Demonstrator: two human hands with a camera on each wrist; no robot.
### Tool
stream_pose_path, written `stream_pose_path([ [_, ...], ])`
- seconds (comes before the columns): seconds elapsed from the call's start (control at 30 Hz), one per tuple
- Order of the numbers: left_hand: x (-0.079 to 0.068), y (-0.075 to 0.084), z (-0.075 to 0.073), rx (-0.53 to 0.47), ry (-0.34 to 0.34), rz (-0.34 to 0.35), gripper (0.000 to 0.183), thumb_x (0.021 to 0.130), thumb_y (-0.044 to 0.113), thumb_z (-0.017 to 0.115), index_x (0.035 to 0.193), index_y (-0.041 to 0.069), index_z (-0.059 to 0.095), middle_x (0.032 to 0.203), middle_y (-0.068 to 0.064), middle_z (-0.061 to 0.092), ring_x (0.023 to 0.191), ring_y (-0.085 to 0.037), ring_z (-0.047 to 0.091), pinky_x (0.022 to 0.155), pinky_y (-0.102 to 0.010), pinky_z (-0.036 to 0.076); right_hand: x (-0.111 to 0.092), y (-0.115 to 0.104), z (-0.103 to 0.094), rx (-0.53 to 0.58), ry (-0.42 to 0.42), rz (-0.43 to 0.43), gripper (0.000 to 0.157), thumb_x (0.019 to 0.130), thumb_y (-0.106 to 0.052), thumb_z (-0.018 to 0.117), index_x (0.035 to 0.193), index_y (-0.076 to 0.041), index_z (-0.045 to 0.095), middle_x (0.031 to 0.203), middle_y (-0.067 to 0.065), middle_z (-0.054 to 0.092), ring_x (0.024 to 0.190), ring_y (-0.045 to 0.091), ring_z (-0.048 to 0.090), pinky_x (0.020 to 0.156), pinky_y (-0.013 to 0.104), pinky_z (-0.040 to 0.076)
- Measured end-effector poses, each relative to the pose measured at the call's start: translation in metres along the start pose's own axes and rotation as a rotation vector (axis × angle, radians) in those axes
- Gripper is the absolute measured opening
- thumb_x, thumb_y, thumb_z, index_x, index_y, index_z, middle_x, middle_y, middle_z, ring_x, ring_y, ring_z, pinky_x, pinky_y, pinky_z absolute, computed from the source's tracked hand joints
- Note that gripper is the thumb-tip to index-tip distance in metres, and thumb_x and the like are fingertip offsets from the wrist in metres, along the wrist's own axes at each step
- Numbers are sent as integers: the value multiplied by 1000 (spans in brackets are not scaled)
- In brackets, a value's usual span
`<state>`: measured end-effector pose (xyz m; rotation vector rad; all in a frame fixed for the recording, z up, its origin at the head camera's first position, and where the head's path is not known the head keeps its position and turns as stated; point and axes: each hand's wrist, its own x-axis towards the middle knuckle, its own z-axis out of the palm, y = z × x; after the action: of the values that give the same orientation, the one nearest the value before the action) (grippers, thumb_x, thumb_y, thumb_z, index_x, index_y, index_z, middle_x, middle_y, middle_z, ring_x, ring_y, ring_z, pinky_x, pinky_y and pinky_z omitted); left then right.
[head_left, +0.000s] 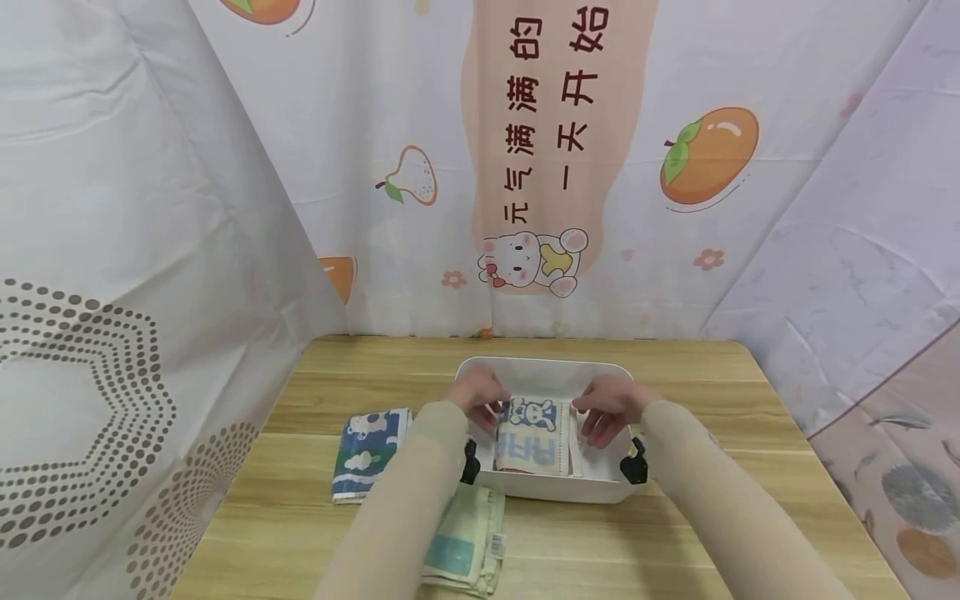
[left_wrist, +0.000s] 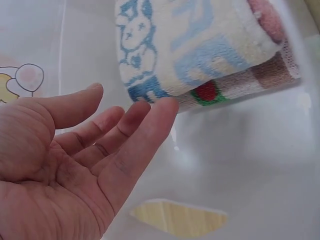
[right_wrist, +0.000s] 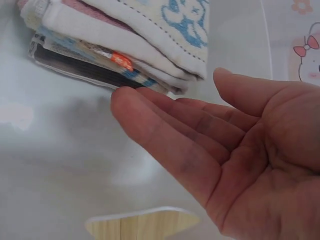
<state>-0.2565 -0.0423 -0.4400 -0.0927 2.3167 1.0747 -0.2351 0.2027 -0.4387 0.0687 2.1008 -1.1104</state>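
A folded towel [head_left: 533,435] with a blue bear pattern lies uppermost on a stack of folded cloths inside a white bin [head_left: 543,487]. My left hand [head_left: 478,395] is at the stack's left side, fingers extended; in the left wrist view its fingertips [left_wrist: 165,106] meet the stack's edge. On the opposite side is my right hand [head_left: 609,405], palm up in the right wrist view, its fingertips [right_wrist: 125,95] against the stack's lower edge. Below the top towel, a brown-striped cloth [left_wrist: 270,75] and a dark grey cloth [right_wrist: 80,67] show.
Left of the bin lies a blue and green folded towel [head_left: 367,454]. In front of it, partly behind the left sleeve, sits a pale green towel [head_left: 461,542]. Both rest on a wooden table [head_left: 585,554]. A printed curtain [head_left: 420,267] hangs at the back.
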Motion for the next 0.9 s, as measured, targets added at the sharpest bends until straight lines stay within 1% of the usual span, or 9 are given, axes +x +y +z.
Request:
stream_pose_path([
  [0.13,-2,1,-6,-12,-27,43,22,93,16,58,102,-3,64,94,-22,65,71,-31,68,58,-38,58,-6,-1,-7,36,-8,-16,42,100,-20,47,126,13,45,96,30,63,76,34,68,68,43,57],
  [0.27,-6,2,-13,-66,-41,92,24,92,17,60,107,-2,62,101,-25,62,74,-32,68,59,-39,58,-12,1,-15,65,-10,-38,43,99,-19,49,128,13,43,98,31,62,79,36,67,70,45,57],
  [0.37,-10,2,-19,-102,-51,114,26,93,18,61,110,-1,60,104,-27,61,76,-34,67,60,-39,58,-15,2,-21,84,-6,-44,44,98,-20,51,128,12,44,97,30,63,79,37,67,71,46,56],
  [0.53,-18,2,-30,-169,-90,129,28,94,19,59,113,-2,56,103,-27,60,80,-37,66,64,-43,58,-16,5,-31,105,-5,-53,47,97,-23,54,129,11,43,99,29,63,79,36,67,72,45,56],
  [0.6,-20,2,-35,-188,-99,131,29,94,20,60,113,-2,56,103,-27,59,81,-38,66,65,-43,57,-16,7,-34,114,0,-56,46,97,-23,55,127,9,45,98,29,63,78,36,67,71,45,56],
  [0.77,-21,-1,-44,-216,-114,128,31,93,22,61,113,-1,55,108,-28,58,81,-37,66,66,-43,57,-19,10,-41,128,0,-76,41,97,-23,55,121,8,48,96,29,63,77,35,67,71,45,56],
  [0.9,-21,-2,-50,-230,-128,129,31,94,23,61,114,0,54,108,-27,58,81,-36,66,67,-43,57,-23,12,-46,143,2,-81,41,97,-23,55,121,8,48,95,29,63,76,35,68,71,45,56],
])
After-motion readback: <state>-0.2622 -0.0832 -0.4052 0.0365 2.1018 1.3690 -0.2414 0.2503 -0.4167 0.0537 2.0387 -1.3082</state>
